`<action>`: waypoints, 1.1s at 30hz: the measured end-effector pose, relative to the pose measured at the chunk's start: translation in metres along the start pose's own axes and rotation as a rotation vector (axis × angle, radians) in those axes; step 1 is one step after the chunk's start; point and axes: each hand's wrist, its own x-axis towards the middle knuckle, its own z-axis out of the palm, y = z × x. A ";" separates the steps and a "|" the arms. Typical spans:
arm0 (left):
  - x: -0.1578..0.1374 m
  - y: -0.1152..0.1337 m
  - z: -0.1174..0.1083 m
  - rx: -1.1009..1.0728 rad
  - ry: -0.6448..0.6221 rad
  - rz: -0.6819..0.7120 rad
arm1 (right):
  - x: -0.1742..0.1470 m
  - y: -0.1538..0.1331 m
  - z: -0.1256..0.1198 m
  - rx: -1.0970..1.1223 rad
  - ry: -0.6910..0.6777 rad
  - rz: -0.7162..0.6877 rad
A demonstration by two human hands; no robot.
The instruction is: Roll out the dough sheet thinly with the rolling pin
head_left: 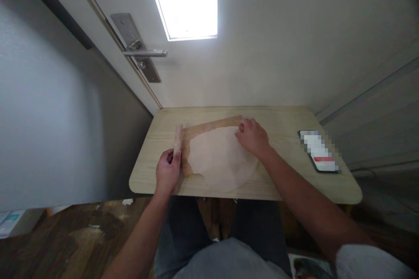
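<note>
Head view: pale sheet [219,157] lies right of left fingers [168,156], beneath right fingers [241,127].

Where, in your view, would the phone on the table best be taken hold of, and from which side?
Probably the phone is best held midway along both long edges, from above: it lies flat on the table, its underside hidden, and nothing seems to cover those sides.

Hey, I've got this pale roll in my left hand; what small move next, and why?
Perhaps ease the pale roll slightly rightward with your left hand: it lies along the left edge of the brown sheet, and your right hand, near that sheet's far right corner, seems placed to steady it.
</note>
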 end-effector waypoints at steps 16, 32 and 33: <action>0.028 0.015 0.012 0.191 -0.052 0.152 | -0.079 -0.013 0.044 -0.058 0.094 -0.189; -0.029 0.063 0.039 0.544 -0.483 0.717 | -0.065 -0.005 0.004 0.455 0.290 -0.208; -0.031 0.064 0.045 0.553 -0.504 0.753 | -0.067 -0.007 0.004 0.396 0.265 -0.221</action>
